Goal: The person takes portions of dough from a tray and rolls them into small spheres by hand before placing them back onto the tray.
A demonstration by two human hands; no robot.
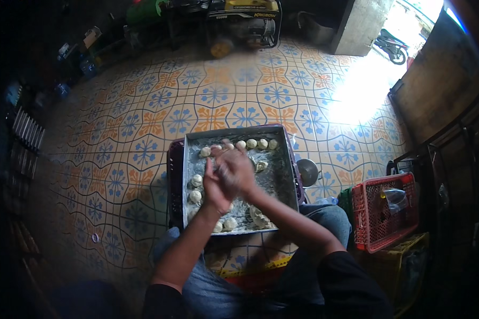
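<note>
A square metal tray [234,129], dusted with flour, rests on a dark purple plastic surface [174,175] in front of my knees. Pale dough balls [195,195] line its back, left side and front. An uneven lump [261,166] sits at centre right, and a larger dough mass [261,218] is at the front right. Over the tray my left hand [216,183] and my right hand [238,170] are pressed together, the right on top. Both are smeared by motion, so their fingers and anything between them cannot be made out.
A metal pot [307,173] stands right of the tray, beside red [359,212] and yellow [404,290] plastic crates. Behind are patterned floor tiles, a yellow-and-black generator [247,24] and a concrete pillar [356,26]. A motorbike [394,50] shows in the doorway, near a wooden panel [431,101].
</note>
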